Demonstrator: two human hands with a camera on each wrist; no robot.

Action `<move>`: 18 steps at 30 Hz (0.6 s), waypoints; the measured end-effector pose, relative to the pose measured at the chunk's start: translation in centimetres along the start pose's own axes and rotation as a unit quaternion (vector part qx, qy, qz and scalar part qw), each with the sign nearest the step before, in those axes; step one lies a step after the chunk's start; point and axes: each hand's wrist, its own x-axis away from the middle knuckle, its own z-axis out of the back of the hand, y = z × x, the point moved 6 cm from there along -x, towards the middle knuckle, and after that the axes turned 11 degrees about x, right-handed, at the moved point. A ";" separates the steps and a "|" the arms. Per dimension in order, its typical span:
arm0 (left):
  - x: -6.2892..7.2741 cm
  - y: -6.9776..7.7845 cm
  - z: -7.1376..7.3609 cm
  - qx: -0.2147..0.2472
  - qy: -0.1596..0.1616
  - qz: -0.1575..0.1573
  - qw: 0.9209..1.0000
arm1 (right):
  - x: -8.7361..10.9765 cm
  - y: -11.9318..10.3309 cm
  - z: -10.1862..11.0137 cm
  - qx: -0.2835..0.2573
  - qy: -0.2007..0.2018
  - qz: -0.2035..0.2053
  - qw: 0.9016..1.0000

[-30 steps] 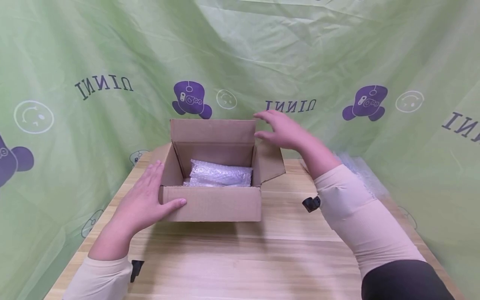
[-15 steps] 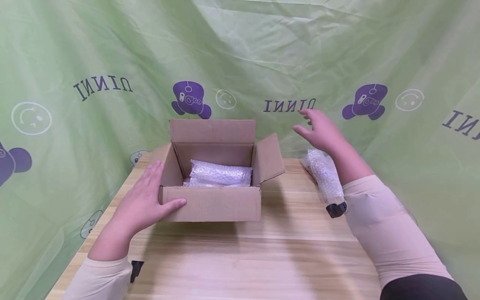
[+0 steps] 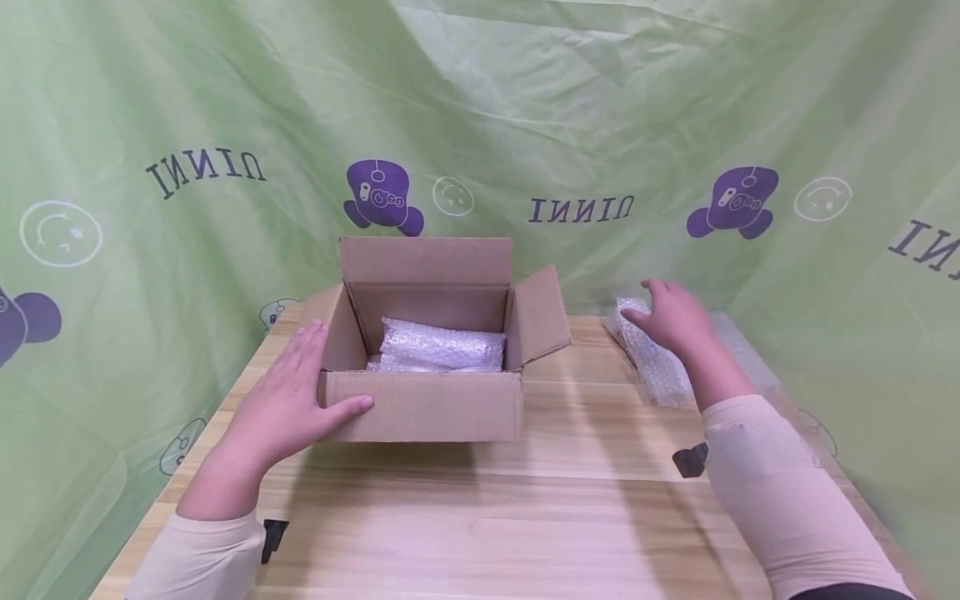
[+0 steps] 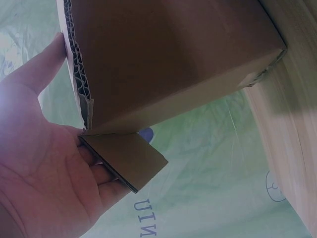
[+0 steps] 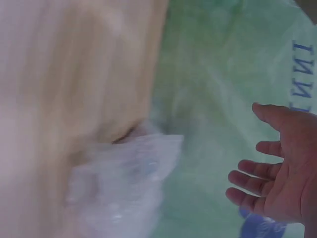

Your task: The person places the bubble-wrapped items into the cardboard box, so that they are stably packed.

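A brown cardboard box (image 3: pixel 427 408) stands with its flaps spread, and a bubble-wrapped package (image 3: pixel 442 346) lies inside. My left hand (image 3: pixel 288 400) rests at its near left corner, thumb on the front flap and straight fingers along the left flap. In the left wrist view, the fingers pass behind the small side flap (image 4: pixel 126 161), which hides their tips. Over at the right, my right hand (image 3: pixel 675 321) hovers beside another bubble-wrapped package (image 3: pixel 652 367) on the table. Its fingers are spread with nothing between them in the right wrist view, where that package (image 5: pixel 124 193) appears blurred.
More clear wrap (image 3: pixel 742 350) lies behind the right forearm, along the table's right side. A green printed curtain (image 3: pixel 480 100) hangs close around the back and sides of the wooden table (image 3: pixel 465 533). The box's right flap (image 3: pixel 543 317) sticks outward.
My right hand has moved right from the box's right flap, then down toward the package at the right, which has come into fuller view. My left hand and the box have stayed put.
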 end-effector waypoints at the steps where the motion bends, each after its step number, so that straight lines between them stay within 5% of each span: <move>1: 0.0 0.0 0.0 -0.001 0.000 0.002 1.000 | 0.1 0.3 -0.6 0.008 -0.002 -0.001 1.000; 10: -0.1 -0.3 -0.2 -0.002 0.002 0.005 1.000 | 1.3 3.5 -6.7 0.028 -0.039 -0.028 0.998; 18: 0.0 -0.2 -0.3 -0.002 0.012 -0.005 1.000 | 2.5 4.5 -9.4 0.034 -0.062 -0.046 0.996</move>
